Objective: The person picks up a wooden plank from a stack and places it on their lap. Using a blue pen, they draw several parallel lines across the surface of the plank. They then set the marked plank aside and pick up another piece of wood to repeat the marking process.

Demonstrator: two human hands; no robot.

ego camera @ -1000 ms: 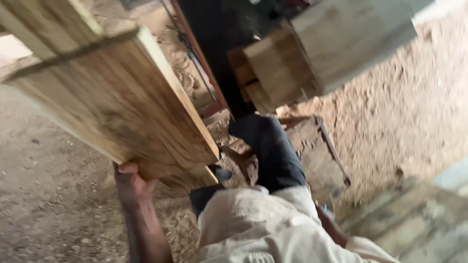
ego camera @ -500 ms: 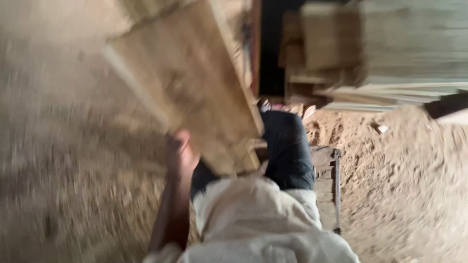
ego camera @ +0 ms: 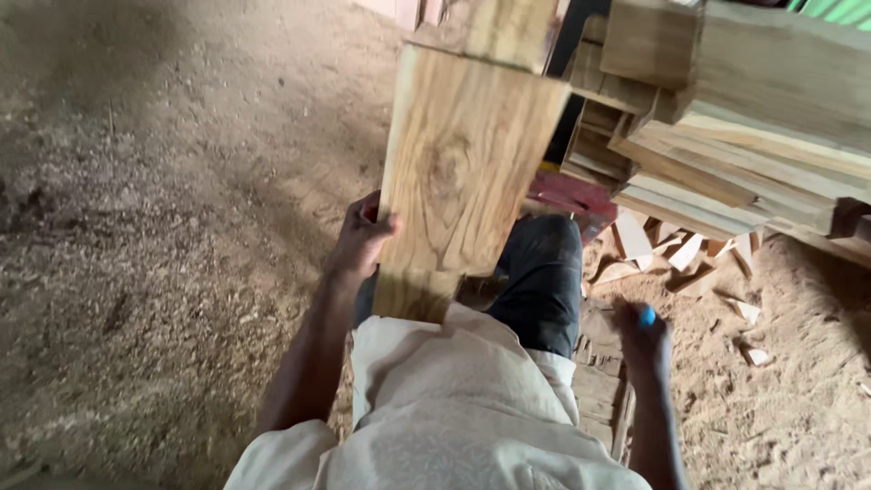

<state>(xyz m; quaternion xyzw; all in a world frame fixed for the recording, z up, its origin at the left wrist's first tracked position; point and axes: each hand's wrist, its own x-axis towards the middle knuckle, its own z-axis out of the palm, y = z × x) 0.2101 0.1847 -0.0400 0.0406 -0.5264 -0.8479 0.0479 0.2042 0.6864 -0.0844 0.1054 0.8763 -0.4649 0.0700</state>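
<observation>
My left hand [ego camera: 361, 238] grips the left edge of a broad wooden plank [ego camera: 463, 172] with a dark knot in its grain. The plank stands tilted in front of my legs, its lower end near my lap. A second board shows behind and above it. My right hand [ego camera: 642, 338] hangs low at the right, fingers closed around a small blue object [ego camera: 647, 317], too small to identify. I wear dark trousers and a pale shirt.
A stack of sawn planks [ego camera: 753, 109] rises at the upper right. Wood offcuts [ego camera: 680, 254] lie below it on the sawdust-covered floor [ego camera: 154, 272]. A red piece [ego camera: 572, 195] sits under the stack. A wooden frame [ego camera: 603, 399] lies by my right leg.
The view has swung so the plank now stands more upright and central. My left hand has shifted from the plank's lower end up to its left edge. My right hand has come into view.
</observation>
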